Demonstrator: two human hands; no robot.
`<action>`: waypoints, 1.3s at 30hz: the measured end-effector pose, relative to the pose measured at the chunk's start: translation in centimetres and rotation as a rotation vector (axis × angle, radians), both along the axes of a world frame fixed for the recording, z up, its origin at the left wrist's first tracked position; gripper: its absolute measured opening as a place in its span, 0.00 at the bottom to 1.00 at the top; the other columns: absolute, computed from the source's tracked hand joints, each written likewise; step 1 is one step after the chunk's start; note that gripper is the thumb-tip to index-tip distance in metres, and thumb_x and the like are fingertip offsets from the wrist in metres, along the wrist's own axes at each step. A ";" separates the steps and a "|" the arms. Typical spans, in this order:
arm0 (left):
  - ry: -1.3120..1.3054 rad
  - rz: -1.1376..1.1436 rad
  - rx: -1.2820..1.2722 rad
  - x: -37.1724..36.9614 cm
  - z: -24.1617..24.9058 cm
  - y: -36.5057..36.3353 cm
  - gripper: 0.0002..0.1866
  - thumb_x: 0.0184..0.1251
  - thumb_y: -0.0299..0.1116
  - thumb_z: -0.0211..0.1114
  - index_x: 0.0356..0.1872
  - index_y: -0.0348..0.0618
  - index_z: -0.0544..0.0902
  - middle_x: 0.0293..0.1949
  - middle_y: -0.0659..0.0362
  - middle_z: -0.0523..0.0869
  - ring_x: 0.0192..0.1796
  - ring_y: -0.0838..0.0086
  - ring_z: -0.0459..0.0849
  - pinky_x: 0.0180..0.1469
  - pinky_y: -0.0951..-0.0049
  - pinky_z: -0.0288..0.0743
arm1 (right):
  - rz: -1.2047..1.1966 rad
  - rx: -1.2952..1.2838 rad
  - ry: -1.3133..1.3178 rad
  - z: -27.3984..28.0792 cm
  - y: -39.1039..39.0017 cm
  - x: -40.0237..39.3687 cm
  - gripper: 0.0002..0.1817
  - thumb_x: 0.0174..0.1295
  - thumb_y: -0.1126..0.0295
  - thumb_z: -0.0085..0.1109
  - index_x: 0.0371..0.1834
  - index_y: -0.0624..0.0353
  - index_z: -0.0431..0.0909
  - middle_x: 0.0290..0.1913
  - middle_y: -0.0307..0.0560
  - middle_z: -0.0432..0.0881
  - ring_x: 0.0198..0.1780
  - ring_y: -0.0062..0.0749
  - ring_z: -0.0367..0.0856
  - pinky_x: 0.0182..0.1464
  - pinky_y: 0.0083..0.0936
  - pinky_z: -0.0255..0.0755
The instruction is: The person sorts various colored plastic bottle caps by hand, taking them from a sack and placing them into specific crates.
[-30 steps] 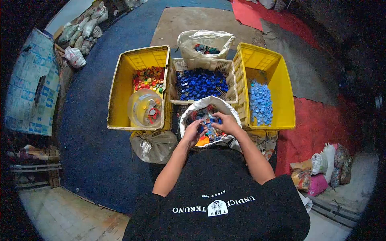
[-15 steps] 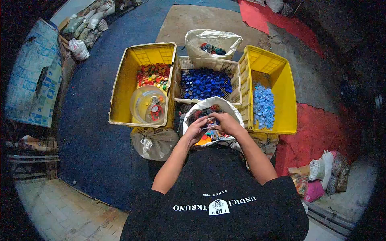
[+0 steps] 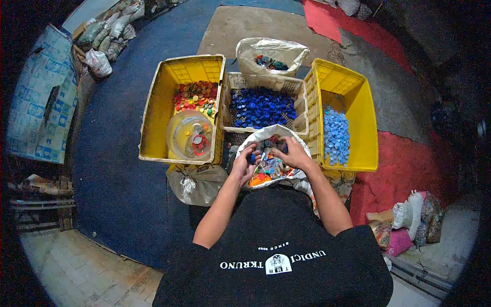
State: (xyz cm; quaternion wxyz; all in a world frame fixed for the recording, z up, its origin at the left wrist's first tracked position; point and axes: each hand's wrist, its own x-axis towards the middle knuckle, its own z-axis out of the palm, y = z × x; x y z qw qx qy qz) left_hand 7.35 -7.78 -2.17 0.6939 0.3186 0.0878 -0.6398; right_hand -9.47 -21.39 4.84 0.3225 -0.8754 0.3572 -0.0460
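Observation:
Mixed caps and plastic pieces [image 3: 272, 166] fill a white sack [image 3: 306, 148] in front of my body. Over the sack's left side, my left hand [image 3: 246, 162] is curled around a dark blue cap [image 3: 251, 158]. My right hand [image 3: 291, 153] is above the sack's right side, fingers apart and bent toward the pieces, with nothing visible in them. Beyond the sack stands a white crate [image 3: 266, 129] of dark blue caps [image 3: 262, 106].
A yellow crate [image 3: 153, 123] on the left holds red and yellow caps [image 3: 196, 96] and a clear round tub [image 3: 176, 134]. Light blue caps [image 3: 335, 137] lie in the right yellow crate [image 3: 364, 123]. Behind is another sack [image 3: 245, 53]; a tied sack [image 3: 197, 187] sits front left.
My hands have moved apart from each other over the sack. The dark blue cap in my left hand and more of the mixed pieces now show.

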 end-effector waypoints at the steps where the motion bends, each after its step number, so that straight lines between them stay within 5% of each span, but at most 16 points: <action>1: 0.020 -0.007 -0.018 0.0 0.6 -0.1 0.16 0.73 0.33 0.50 0.57 0.39 0.73 0.39 0.54 0.80 0.40 0.66 0.80 0.41 0.69 0.79 | -0.001 0.051 -0.093 -0.6 0.3 0.3 0.23 0.62 0.51 0.57 0.48 0.61 0.74 0.48 0.58 0.74 0.55 0.49 0.73 0.58 0.40 0.68; 3: 0.073 -0.034 0.002 -0.4 2.4 -0.3 0.16 0.72 0.35 0.50 0.55 0.40 0.74 0.41 0.54 0.81 0.42 0.65 0.81 0.43 0.67 0.80 | 0.086 0.204 -0.231 -0.5 0.6 1.0 0.14 0.67 0.64 0.48 0.47 0.62 0.76 0.48 0.58 0.73 0.55 0.49 0.74 0.60 0.38 0.67; 6: 0.153 -0.079 0.022 -0.9 2.7 -0.6 0.17 0.72 0.39 0.50 0.54 0.41 0.75 0.45 0.53 0.82 0.46 0.65 0.82 0.47 0.65 0.81 | 0.171 0.260 -0.299 2.0 2.7 2.2 0.12 0.64 0.66 0.52 0.45 0.62 0.76 0.48 0.58 0.73 0.53 0.48 0.75 0.59 0.36 0.68; 12: 0.068 -0.144 0.015 -1.3 3.9 -0.9 0.18 0.72 0.43 0.50 0.52 0.41 0.77 0.47 0.53 0.83 0.47 0.63 0.83 0.51 0.62 0.80 | 0.232 0.052 -0.288 3.0 3.7 1.8 0.31 0.50 0.70 0.70 0.60 0.55 0.71 0.53 0.56 0.70 0.56 0.47 0.76 0.58 0.36 0.73; 17: 0.245 -0.195 -0.029 -1.1 0.2 -0.5 0.19 0.71 0.43 0.49 0.49 0.38 0.77 0.47 0.48 0.83 0.48 0.57 0.83 0.52 0.57 0.79 | 0.078 0.293 -0.428 1.0 4.4 0.0 0.35 0.45 0.69 0.75 0.60 0.53 0.72 0.51 0.51 0.73 0.50 0.41 0.80 0.56 0.33 0.75; 21: 0.295 -0.205 0.110 -1.5 0.9 -0.5 0.20 0.69 0.43 0.51 0.49 0.38 0.79 0.44 0.51 0.84 0.44 0.61 0.83 0.45 0.60 0.80 | 0.038 0.196 -0.355 0.3 5.3 -1.0 0.27 0.50 0.70 0.72 0.55 0.57 0.77 0.49 0.49 0.80 0.52 0.36 0.81 0.56 0.30 0.75; 22: 0.278 -0.187 0.178 -1.5 1.5 -0.9 0.20 0.69 0.43 0.51 0.49 0.37 0.79 0.44 0.50 0.83 0.44 0.61 0.83 0.45 0.60 0.80 | -0.027 0.212 -0.360 -0.7 5.3 -1.0 0.23 0.50 0.69 0.70 0.51 0.56 0.79 0.47 0.50 0.82 0.51 0.46 0.80 0.57 0.37 0.73; 23: 0.298 -0.128 0.242 -1.5 2.1 -2.1 0.21 0.69 0.44 0.51 0.49 0.35 0.77 0.44 0.50 0.82 0.46 0.60 0.81 0.46 0.59 0.79 | -0.050 0.167 -0.388 -1.4 4.7 -0.5 0.21 0.51 0.68 0.69 0.50 0.58 0.79 0.47 0.51 0.82 0.52 0.44 0.81 0.57 0.35 0.73; 24: 0.070 -0.082 0.224 -1.4 3.5 -3.4 0.21 0.70 0.45 0.51 0.48 0.34 0.75 0.45 0.49 0.81 0.47 0.59 0.80 0.49 0.57 0.78 | -0.073 0.125 -0.413 -1.8 4.2 -0.1 0.20 0.52 0.67 0.68 0.50 0.59 0.80 0.48 0.51 0.83 0.53 0.41 0.81 0.57 0.33 0.73; 26: 0.285 -0.060 -0.038 1.3 1.8 -7.5 0.19 0.69 0.47 0.52 0.43 0.38 0.76 0.45 0.46 0.82 0.47 0.56 0.81 0.53 0.49 0.76 | -0.236 0.264 -0.534 0.0 2.3 1.4 0.23 0.58 0.67 0.65 0.57 0.61 0.75 0.52 0.51 0.81 0.54 0.35 0.80 0.57 0.29 0.73; 28: 0.167 -0.050 -0.153 2.6 6.9 -10.2 0.26 0.68 0.51 0.52 0.58 0.42 0.71 0.59 0.40 0.73 0.59 0.51 0.74 0.61 0.46 0.68 | -0.408 0.525 -0.828 1.3 0.3 2.8 0.27 0.63 0.68 0.60 0.65 0.61 0.67 0.57 0.52 0.76 0.56 0.35 0.78 0.57 0.29 0.73; 31: -0.084 0.060 0.016 3.7 10.0 -11.7 0.46 0.66 0.59 0.52 0.76 0.55 0.38 0.75 0.42 0.36 0.77 0.45 0.38 0.74 0.47 0.42 | -0.480 0.325 -1.016 -0.7 -4.2 2.7 0.29 0.65 0.69 0.58 0.68 0.60 0.61 0.63 0.53 0.69 0.59 0.44 0.75 0.58 0.31 0.72; 32: -0.034 0.068 0.054 4.2 9.2 -11.6 0.45 0.65 0.60 0.53 0.76 0.54 0.42 0.75 0.41 0.39 0.77 0.47 0.38 0.75 0.47 0.39 | -0.511 0.323 -1.001 -0.6 -4.6 1.7 0.28 0.65 0.69 0.59 0.67 0.61 0.62 0.63 0.54 0.68 0.59 0.45 0.75 0.58 0.31 0.72; 36: -0.155 0.029 0.136 3.8 5.8 -7.4 0.38 0.68 0.55 0.53 0.74 0.52 0.54 0.73 0.46 0.53 0.73 0.51 0.57 0.72 0.54 0.55 | -0.637 0.288 -0.762 -1.7 -3.0 -2.8 0.24 0.63 0.70 0.59 0.61 0.62 0.68 0.56 0.54 0.76 0.52 0.37 0.79 0.54 0.30 0.74; 37: -0.163 -0.004 0.173 3.6 5.2 -6.0 0.32 0.70 0.50 0.53 0.71 0.49 0.61 0.66 0.49 0.66 0.64 0.58 0.71 0.66 0.61 0.66 | -0.593 0.140 -0.676 -3.3 -2.7 -3.3 0.18 0.61 0.69 0.60 0.54 0.62 0.75 0.48 0.50 0.81 0.47 0.32 0.81 0.51 0.29 0.75; 39: -0.190 -0.057 0.152 3.0 3.7 -3.5 0.30 0.71 0.49 0.53 0.69 0.47 0.63 0.63 0.50 0.70 0.61 0.61 0.74 0.63 0.64 0.68 | -0.527 0.222 -0.498 -5.2 -1.3 -4.1 0.17 0.59 0.68 0.60 0.51 0.62 0.77 0.46 0.51 0.82 0.46 0.35 0.82 0.50 0.30 0.75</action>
